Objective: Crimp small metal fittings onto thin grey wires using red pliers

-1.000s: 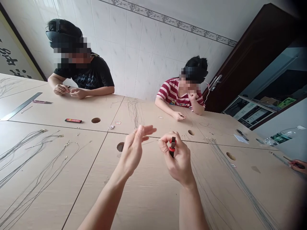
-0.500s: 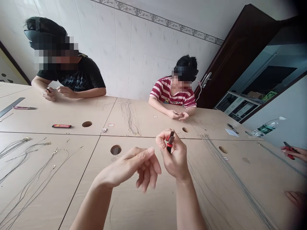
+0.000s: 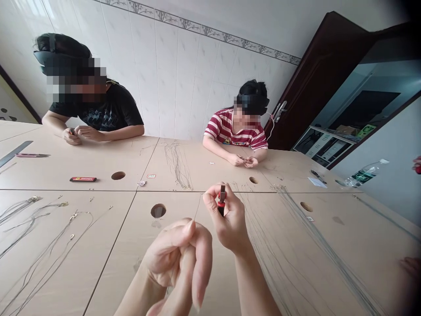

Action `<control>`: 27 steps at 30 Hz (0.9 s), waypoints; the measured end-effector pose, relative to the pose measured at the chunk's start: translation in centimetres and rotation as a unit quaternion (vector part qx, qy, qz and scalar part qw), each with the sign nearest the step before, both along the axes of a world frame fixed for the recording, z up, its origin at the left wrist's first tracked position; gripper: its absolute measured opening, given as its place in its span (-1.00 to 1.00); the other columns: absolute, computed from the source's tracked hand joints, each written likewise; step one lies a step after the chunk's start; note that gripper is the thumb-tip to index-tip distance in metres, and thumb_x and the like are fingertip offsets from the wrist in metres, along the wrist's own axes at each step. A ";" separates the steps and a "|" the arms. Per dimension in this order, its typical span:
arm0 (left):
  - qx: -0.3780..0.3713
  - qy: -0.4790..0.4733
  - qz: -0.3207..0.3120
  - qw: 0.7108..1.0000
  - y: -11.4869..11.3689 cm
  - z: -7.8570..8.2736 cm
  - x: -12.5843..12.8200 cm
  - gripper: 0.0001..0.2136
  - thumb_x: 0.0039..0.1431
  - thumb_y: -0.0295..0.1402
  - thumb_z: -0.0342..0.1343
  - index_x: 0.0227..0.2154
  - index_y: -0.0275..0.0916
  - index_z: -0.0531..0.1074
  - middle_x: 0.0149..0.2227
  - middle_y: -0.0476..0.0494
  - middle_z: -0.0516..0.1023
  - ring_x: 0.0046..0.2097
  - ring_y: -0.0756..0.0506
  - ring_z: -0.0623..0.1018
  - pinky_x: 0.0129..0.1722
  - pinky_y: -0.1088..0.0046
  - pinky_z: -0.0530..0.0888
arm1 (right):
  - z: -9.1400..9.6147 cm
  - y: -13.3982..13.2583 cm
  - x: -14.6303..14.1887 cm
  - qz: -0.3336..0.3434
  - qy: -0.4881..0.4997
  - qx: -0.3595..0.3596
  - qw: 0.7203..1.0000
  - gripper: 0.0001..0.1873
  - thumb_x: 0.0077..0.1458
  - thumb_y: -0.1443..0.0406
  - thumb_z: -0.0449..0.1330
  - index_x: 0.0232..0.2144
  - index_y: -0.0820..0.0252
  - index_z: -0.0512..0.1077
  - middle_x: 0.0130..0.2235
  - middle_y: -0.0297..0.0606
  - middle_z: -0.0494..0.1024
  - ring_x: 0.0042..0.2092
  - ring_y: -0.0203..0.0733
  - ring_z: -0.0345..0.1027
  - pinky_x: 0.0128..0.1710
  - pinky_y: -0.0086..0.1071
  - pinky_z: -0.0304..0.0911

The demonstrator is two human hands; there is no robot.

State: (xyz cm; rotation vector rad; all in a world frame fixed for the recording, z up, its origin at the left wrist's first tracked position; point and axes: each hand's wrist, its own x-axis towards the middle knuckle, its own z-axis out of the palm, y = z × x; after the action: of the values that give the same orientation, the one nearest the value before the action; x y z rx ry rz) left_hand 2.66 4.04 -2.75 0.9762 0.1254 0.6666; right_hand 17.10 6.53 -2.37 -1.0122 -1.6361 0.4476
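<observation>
My right hand is closed around small red-handled pliers, held upright above the wooden table with the jaws pointing up. My left hand is close to the camera, below and left of the pliers. Its thumb and fingers are pinched together on a thin wire that runs up towards the pliers. Whether the wire's far end sits in the jaws is too fine to tell.
Two people sit across the table, hands busy with small parts. Loose wires lie at the left, a long wire bundle at the right. A cable hole, a red-black box, a bottle and another person's hand are nearby.
My left hand dropped from raised and open beside the pliers, came toward the camera and closed into a pinch. My right hand with the pliers shifted slightly left.
</observation>
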 end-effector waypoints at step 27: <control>0.204 0.324 0.424 0.820 1.4 3.0 -1.3 -0.62 0.35 -0.04 -0.07 -0.19 -0.17 0.56 -0.34 -0.09 0.53 -0.34 -0.05 0.46 -0.27 0.44 0.41 | 0.1 -0.4 -0.1 0.076 -0.017 0.025 0.997 -0.86 0.23 0.42 0.07 -0.36 0.09 0.26 -0.38 -0.34 0.37 -0.28 -0.22 0.24 -0.26 -0.31 0.20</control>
State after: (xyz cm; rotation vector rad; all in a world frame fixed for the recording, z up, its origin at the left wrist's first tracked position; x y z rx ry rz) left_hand 1.39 5.43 0.22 1.5512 1.1173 1.1759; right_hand 16.98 6.11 -2.29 -0.8663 -1.7539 0.4917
